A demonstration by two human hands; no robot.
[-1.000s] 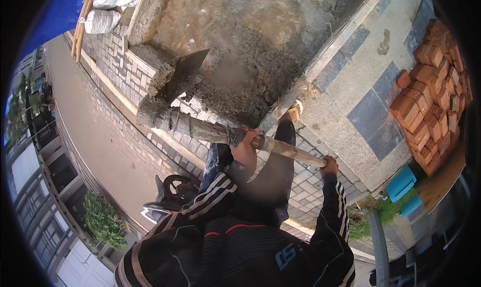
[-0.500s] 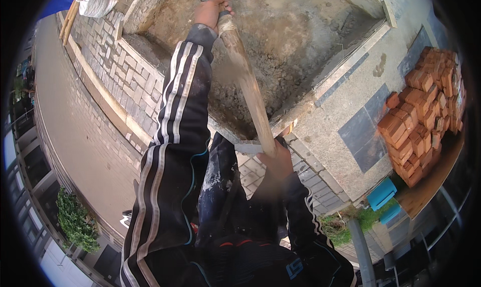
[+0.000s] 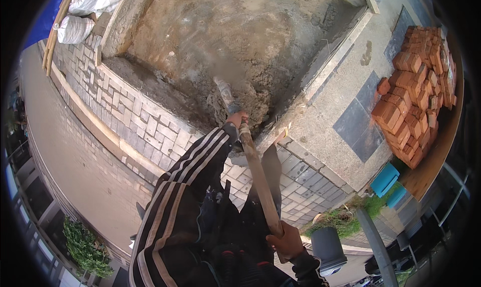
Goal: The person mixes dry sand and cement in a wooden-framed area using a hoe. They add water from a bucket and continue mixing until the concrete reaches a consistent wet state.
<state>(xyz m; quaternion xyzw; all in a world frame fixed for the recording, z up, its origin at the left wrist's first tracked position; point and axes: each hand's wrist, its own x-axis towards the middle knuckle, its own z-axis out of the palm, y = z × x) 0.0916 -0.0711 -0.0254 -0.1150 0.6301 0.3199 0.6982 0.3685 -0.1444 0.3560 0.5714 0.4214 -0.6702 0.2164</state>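
A long wooden-handled tool (image 3: 259,174) slants from near my body into a walled pit. My left hand (image 3: 237,119) is closed round its wrapped upper section, close to the wet grey mortar (image 3: 255,89). Lower down, my right hand (image 3: 287,241) grips the bare wood near the butt end. The tool's grey-coated far end lies in the mortar at the pit's near corner; its head is buried or blurred, so its kind cannot be made out.
Boards and low walls (image 3: 340,49) rim the pit (image 3: 185,21). Stacked red bricks (image 3: 416,94) stand at right, near a blue plastic object (image 3: 385,180). White sacks (image 3: 75,29) and poles (image 3: 56,29) are at far left. A dark bin-like object (image 3: 328,247) stands near my right hand.
Both hands have drawn the tool back toward my body. My left hand came down from the pit's far part to its near corner; my right hand moved down beside my hip.
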